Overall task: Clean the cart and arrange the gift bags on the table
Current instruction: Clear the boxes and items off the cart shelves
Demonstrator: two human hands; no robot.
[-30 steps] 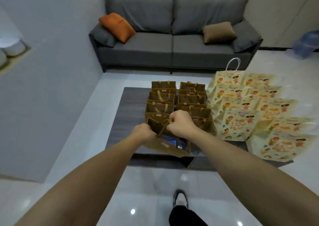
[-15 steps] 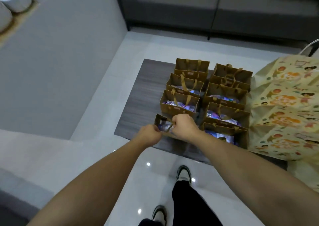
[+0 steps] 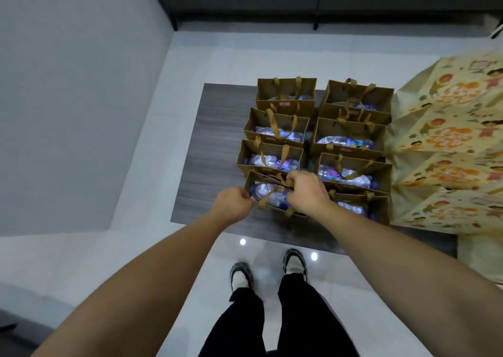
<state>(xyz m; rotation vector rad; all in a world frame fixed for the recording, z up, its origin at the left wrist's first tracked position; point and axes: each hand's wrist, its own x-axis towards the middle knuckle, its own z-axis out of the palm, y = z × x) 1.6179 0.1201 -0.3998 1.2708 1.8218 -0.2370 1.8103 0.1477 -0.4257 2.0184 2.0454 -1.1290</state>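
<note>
- We saw eight small brown gift bags standing on the dark desk [image 3: 217,138] in two columns of four, each upright with its mouth open to the top. A bottle-like thing lay inside most of them.
- The nearest bag of the left column [image 3: 261,190] was the one in hand. It stood at the near end of its column, touching the bag behind it [image 3: 269,156], close to the near edge of the desk.
- The left hand [image 3: 231,204] pinched the left end of this bag's rim or its handle; the exact contact was blurred. The right hand [image 3: 306,190] was curled over the right part of the rim, with a handle strap under its fingers. So both grips were closed on the bag, not spread.
- We judged that two hands held the two ends so that the bag could be set square and pushed tight into its row.
- The long axis of the bag ran left to right, parallel to the other bags; its wide faces looked toward us and away. It seemed a little turned against its column, the left end nearer to us.
- A group of bigger yellow printed bags [image 3: 446,144] stood just beside the right column.
- The cart was not in view.
</note>
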